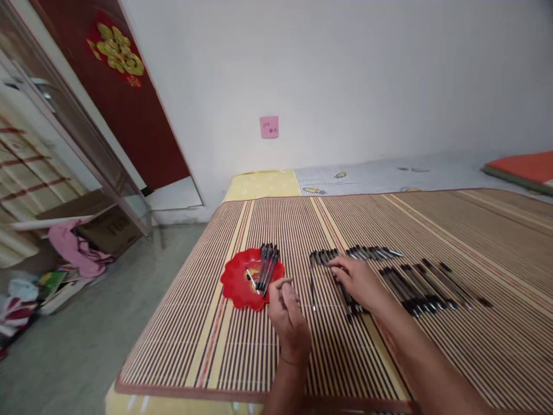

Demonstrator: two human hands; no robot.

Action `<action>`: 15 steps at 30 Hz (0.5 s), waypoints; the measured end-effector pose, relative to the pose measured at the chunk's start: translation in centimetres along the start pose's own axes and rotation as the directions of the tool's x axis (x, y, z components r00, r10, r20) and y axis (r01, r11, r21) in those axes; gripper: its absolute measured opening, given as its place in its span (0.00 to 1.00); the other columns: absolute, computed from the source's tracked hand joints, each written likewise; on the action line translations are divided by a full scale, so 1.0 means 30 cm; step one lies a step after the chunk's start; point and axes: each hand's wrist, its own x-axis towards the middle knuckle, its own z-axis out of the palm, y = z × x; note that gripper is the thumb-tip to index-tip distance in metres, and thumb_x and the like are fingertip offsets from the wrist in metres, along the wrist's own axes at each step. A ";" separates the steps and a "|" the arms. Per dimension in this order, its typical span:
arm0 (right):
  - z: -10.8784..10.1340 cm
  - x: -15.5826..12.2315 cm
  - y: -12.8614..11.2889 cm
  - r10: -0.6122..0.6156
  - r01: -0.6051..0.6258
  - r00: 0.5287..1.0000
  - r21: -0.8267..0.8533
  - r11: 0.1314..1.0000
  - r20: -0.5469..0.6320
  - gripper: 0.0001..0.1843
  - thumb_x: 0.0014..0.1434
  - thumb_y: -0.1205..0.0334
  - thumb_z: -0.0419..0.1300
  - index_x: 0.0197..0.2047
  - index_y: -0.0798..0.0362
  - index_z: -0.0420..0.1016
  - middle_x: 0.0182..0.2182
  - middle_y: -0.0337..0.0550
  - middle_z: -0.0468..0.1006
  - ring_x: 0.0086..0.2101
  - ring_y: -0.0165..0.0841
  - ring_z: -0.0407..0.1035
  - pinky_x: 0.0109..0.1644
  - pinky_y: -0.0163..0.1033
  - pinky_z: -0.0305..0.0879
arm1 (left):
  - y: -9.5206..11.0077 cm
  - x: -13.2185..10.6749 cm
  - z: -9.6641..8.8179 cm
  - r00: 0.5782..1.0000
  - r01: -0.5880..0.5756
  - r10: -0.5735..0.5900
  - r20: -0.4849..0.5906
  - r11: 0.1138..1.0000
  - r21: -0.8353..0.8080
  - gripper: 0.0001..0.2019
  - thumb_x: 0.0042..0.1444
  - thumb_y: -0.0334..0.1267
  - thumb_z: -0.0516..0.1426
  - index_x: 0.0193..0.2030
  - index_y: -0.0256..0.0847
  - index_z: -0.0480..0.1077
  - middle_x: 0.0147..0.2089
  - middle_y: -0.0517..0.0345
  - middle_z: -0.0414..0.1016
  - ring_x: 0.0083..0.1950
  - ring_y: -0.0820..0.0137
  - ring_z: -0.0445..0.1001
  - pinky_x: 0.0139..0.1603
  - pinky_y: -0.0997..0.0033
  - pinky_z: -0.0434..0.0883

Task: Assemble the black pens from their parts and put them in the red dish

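Observation:
My left hand (288,316) hovers over the striped bamboo mat (242,357), fingers curled in a pinch, right beside a red scalloped plate (235,285). What the fingers pinch is too small to name. The plate holds several dark pens (266,266) and a white-tipped one. My right hand (359,280) lies on the mat with fingers spread, touching a row of dark pens (328,256). More pens (427,285) lie in rows to its right.
The mat covers a bed with yellow and grey sheets (345,177) against a white wall bearing a pink note (269,127). An orange cushion (525,167) lies far right. The floor on the left has a cardboard box (110,230), pink cloth and clutter.

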 end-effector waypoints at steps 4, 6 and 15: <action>0.004 0.025 -0.026 -0.047 0.043 0.997 -0.062 0.997 -0.061 0.13 0.61 0.62 0.52 0.39 0.53 0.78 0.37 0.49 0.82 0.38 0.41 0.76 0.43 0.42 0.66 | -0.005 0.002 0.006 1.000 -0.007 0.008 0.007 0.999 -0.038 0.15 0.68 0.48 0.48 0.44 0.40 0.68 0.27 0.63 0.63 0.28 0.72 0.65 0.31 0.73 0.65; -0.011 -0.012 -0.016 -0.001 0.000 0.993 -0.009 1.000 -0.121 0.13 0.62 0.59 0.52 0.40 0.53 0.77 0.35 0.47 0.82 0.35 0.40 0.76 0.40 0.41 0.66 | -0.007 -0.002 0.016 1.000 -0.004 0.005 0.011 0.999 -0.054 0.14 0.69 0.47 0.47 0.45 0.41 0.67 0.28 0.63 0.63 0.29 0.72 0.65 0.31 0.74 0.65; -0.055 -0.326 0.070 0.177 -0.174 0.981 0.042 0.984 -0.082 0.15 0.61 0.53 0.52 0.31 0.51 0.74 0.27 0.43 0.79 0.31 0.40 0.73 0.37 0.40 0.64 | -0.010 -0.004 0.065 1.000 0.020 -0.022 -0.012 0.993 -0.115 0.14 0.69 0.48 0.46 0.44 0.41 0.66 0.27 0.64 0.63 0.26 0.74 0.62 0.26 0.76 0.62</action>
